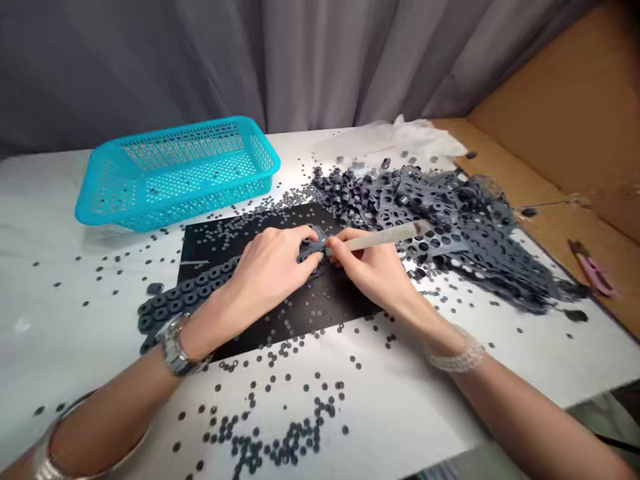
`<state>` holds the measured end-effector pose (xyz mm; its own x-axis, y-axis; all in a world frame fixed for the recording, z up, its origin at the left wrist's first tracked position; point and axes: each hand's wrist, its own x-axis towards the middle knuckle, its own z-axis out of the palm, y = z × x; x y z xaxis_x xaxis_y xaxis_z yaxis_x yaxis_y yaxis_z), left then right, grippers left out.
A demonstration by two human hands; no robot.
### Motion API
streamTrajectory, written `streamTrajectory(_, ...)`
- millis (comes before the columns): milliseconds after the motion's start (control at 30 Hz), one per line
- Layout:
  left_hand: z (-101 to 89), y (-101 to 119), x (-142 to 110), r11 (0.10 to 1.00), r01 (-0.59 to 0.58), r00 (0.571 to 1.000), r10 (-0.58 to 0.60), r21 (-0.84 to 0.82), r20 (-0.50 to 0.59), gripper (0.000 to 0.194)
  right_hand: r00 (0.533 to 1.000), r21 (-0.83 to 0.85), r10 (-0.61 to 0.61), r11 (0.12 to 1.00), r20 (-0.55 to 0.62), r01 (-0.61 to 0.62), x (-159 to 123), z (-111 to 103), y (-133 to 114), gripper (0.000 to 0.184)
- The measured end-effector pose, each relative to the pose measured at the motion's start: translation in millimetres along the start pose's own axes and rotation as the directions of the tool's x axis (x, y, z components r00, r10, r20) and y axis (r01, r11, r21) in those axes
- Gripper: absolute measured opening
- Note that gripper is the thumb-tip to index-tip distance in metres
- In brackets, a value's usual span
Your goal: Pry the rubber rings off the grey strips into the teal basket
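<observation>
Dozens of dark discs [295,441] litter six o'clock. Central, over a black mat [261,331], the left hand [267,268] narrowly pinches a grey piece [312,247]; the right hand [377,269] curls round a pale stick [389,236]. Perforated sheets [483,237] heap at two o'clock, a turquoise basket [200,203] at ten.

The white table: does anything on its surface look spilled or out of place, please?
Yes, possibly spilled: many small dark discs lie scattered across the white table, including a loose cluster near its front edge. This looks untidy beside the thick dark rings, which lie in neat rows by the left hand.
</observation>
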<state>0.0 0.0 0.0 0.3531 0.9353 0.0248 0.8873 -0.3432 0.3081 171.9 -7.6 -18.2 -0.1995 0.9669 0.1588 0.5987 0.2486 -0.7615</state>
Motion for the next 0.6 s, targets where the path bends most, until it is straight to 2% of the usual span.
streamTrajectory(167,6.6,10.0,-1.1,0.982,-0.033,0.999,0.029,0.186,0.023,0.019,0.998,-0.044,-0.069,0.997,0.006,0.069,0.3,1.6,-2.5,0.029)
streamTrajectory(367,15.9,8.3,2.9,0.987,-0.033,0.999,0.027,0.16,0.039,0.02,0.994,-0.113,-0.104,0.988,0.021,0.105,2.5,4.8,-5.1,0.022)
streamTrajectory(467,13.6,6.2,4.2,0.998,-0.043,0.998,0.042,0.034,0.049,0.021,0.994,-0.146,-0.106,0.983,0.015,0.107,3.8,5.1,-5.9,0.02)
streamTrajectory(533,5.8,4.1,3.8,0.991,0.0,0.999,0.007,-0.137,0.05,0.02,0.996,-0.129,-0.094,0.987,0.004,0.094,4.6,4.2,-6.1,0.02)
streamTrajectory(600,-4.2,-0.2,2.7,0.931,0.083,0.997,-0.076,-0.355,0.034,0.016,0.998,-0.087,-0.062,0.994,0.002,0.062,5.1,2.7,-5.8,0.02)
